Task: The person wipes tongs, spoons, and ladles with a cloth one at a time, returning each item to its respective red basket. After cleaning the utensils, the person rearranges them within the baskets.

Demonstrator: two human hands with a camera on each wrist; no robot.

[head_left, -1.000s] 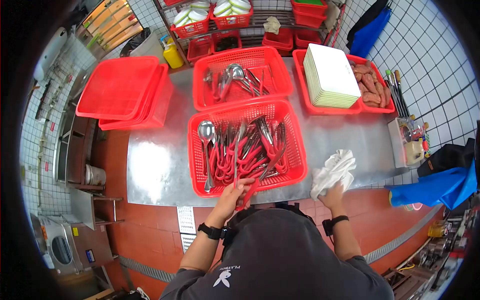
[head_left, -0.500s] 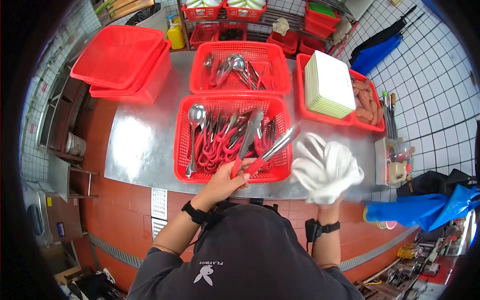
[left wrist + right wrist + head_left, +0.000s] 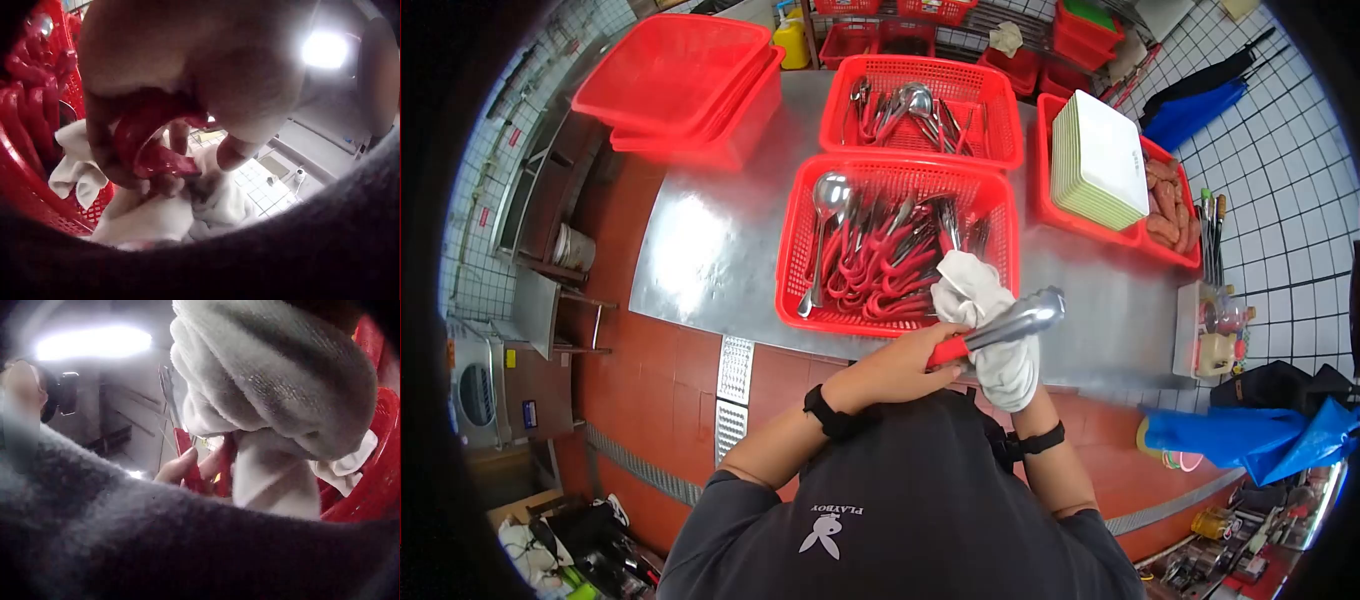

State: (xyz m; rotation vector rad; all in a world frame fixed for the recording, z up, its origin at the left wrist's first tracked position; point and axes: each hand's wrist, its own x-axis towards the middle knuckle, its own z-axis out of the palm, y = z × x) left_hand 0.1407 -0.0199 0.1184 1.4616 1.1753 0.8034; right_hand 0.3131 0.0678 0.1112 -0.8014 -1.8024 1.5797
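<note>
Tongs [image 3: 1005,328] with a red handle show in the head view, over the near side of the tabletop [image 3: 1105,310], grasped by the left grip [image 3: 927,354]. They pass across a white cloth [image 3: 1008,375], which hides the right grip; its state I cannot tell. A red basket [image 3: 800,235] of red-handled tools [image 3: 880,262] stands alongside. From the left wrist, the left grip curls round red handles. From the right wrist, the white cloth bulges near them.

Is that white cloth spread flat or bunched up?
Bunched up: the head view shows the white cloth in thick folds by the tongs that the left hand holds.
</note>
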